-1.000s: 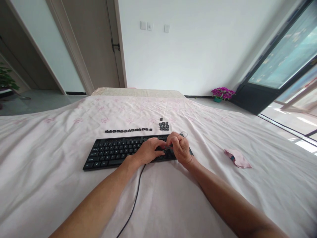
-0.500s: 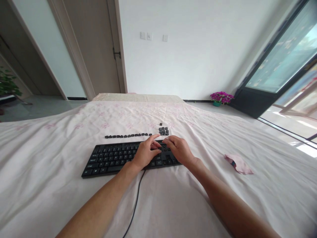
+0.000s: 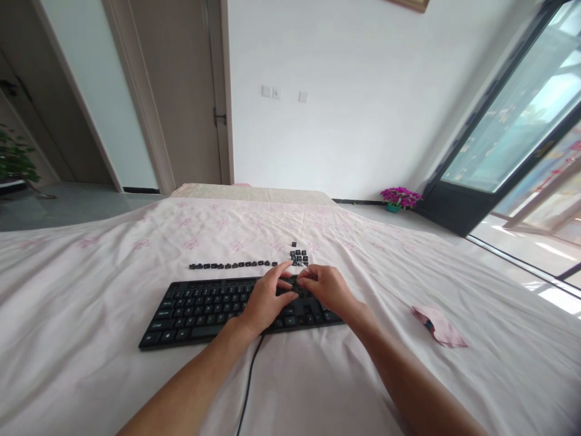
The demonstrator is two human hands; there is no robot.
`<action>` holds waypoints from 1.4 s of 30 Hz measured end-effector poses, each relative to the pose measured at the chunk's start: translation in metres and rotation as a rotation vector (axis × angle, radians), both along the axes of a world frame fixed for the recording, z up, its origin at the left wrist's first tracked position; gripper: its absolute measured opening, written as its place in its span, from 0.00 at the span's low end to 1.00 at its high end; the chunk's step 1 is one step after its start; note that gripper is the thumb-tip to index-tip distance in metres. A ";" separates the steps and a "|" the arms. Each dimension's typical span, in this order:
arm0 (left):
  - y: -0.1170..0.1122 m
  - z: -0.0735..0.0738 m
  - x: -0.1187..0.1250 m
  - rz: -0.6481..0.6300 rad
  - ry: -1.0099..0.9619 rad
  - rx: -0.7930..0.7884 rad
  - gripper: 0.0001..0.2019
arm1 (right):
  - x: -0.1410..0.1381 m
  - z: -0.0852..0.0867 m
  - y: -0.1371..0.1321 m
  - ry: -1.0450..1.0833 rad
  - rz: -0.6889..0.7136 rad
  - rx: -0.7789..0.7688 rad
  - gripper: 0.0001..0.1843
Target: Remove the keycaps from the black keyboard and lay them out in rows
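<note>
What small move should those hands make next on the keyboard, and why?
Probably the right hand should lift a little to pull one key off the keyboard. It pinches a thin tool at the keyboard's far edge, the left hand rests on the keys beside it, and loose keys already lie in a row on the sheet behind.

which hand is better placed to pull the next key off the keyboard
Right, probably: the right hand pinches a thin wire tool above the far rows of the keyboard, near the loose keycaps. The left hand only rests on the keys.
</note>
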State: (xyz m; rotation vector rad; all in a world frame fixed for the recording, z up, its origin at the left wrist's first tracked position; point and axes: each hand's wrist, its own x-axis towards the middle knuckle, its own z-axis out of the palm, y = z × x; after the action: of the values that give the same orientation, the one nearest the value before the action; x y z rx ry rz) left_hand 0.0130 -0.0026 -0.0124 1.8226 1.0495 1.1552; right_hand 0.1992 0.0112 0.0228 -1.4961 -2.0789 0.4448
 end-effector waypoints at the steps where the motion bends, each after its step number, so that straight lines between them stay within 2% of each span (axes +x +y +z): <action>1: -0.001 0.001 0.000 0.011 0.030 0.032 0.30 | 0.003 0.005 0.009 -0.013 -0.026 0.024 0.09; 3: -0.002 0.002 0.001 0.017 0.106 0.089 0.25 | 0.008 0.016 0.032 -0.078 -0.089 0.050 0.09; 7: -0.002 -0.001 0.002 -0.007 0.256 0.148 0.21 | 0.010 0.027 0.084 -0.216 -0.163 -0.031 0.09; 12: 0.000 -0.003 0.001 -0.033 0.263 0.157 0.17 | -0.001 0.015 0.130 -0.315 -0.229 -0.066 0.08; 18: 0.002 -0.003 0.000 -0.043 0.266 0.150 0.14 | -0.007 -0.005 0.156 -0.335 -0.261 -0.103 0.09; 26: 0.003 -0.004 0.000 -0.038 0.302 0.162 0.13 | -0.008 -0.021 0.167 -0.362 -0.268 -0.118 0.11; 32: 0.003 -0.005 -0.001 -0.037 0.320 0.183 0.12 | -0.006 -0.021 0.164 -0.355 -0.264 -0.116 0.11; 36: 0.003 -0.007 0.000 -0.029 0.326 0.196 0.12 | -0.005 -0.013 0.156 -0.313 -0.259 -0.078 0.12; 42: 0.003 -0.007 -0.001 -0.037 0.328 0.206 0.11 | 0.000 0.019 0.122 -0.177 -0.166 0.030 0.28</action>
State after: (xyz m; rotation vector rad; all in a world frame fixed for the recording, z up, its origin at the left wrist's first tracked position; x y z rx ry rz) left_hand 0.0124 0.0002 -0.0194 2.2404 1.1033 0.9936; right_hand 0.1994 0.1329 0.0414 -1.7279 -2.0606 0.2241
